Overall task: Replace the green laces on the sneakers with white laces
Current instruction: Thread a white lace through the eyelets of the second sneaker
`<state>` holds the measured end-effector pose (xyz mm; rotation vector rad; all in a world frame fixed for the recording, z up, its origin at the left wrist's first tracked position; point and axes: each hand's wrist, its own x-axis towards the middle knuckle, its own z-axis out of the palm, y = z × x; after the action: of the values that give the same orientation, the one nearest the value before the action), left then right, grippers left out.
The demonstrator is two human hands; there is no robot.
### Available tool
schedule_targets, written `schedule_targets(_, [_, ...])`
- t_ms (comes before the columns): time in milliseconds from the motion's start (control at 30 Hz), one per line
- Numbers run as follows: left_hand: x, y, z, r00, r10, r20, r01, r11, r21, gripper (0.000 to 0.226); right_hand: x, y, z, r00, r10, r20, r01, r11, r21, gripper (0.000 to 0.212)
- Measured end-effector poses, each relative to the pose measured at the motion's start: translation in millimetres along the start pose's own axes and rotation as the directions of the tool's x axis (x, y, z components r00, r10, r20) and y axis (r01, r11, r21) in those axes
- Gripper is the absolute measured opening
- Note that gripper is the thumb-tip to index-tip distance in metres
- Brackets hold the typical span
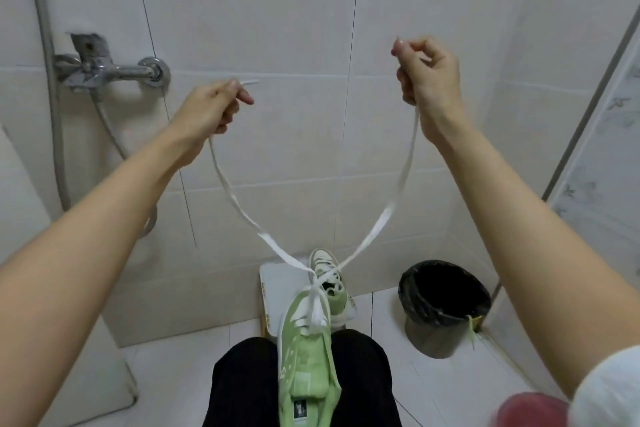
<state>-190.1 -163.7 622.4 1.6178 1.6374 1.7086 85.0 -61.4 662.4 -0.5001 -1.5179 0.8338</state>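
A light green sneaker (pixel 304 354) lies between my knees in black trousers, toe pointing away. A white lace (pixel 391 211) is threaded through its front eyelets and both ends rise in a V. My left hand (pixel 214 107) pinches the left end up high, the tip sticking out past my fingers. My right hand (pixel 426 73) grips the right end, raised a little higher. A second sneaker (pixel 329 270), pale with a green tongue, stands on a small white stool (pixel 277 291) against the wall.
A black bin (pixel 446 305) stands on the tiled floor at the right, with a green lace (pixel 471 329) hanging over its rim. A chrome shower tap (pixel 110 71) and hose are fixed to the tiled wall at the left. A glass partition edge runs along the right.
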Motion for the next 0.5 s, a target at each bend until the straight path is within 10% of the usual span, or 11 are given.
schedule_targets(167, [-65.1, -62.7, 35.6, 0.943, -0.125, 0.307, 0.047, 0.967, 0.249, 0.019, -62.2, 64.5, 6.7, 0.952, 0.147, 0.270, -0.089, 0.973, -0.215, 0.019])
schedule_targets(300, [-120.8, -109.3, 72.9, 0.822, -0.263, 0.504, 0.094, 0.938, 0.335, 0.017, -139.1, 129.2, 8.3, 0.747, 0.438, 0.500, -0.209, 0.869, -0.449, 0.016])
schedule_targets(500, [-205.4, -179.2, 104.8, 0.732, -0.422, 0.536, 0.306, 0.905, 0.295, 0.013, -261.8, 196.7, -4.6, 0.634, 0.619, 0.464, -0.257, 0.734, -0.628, 0.016])
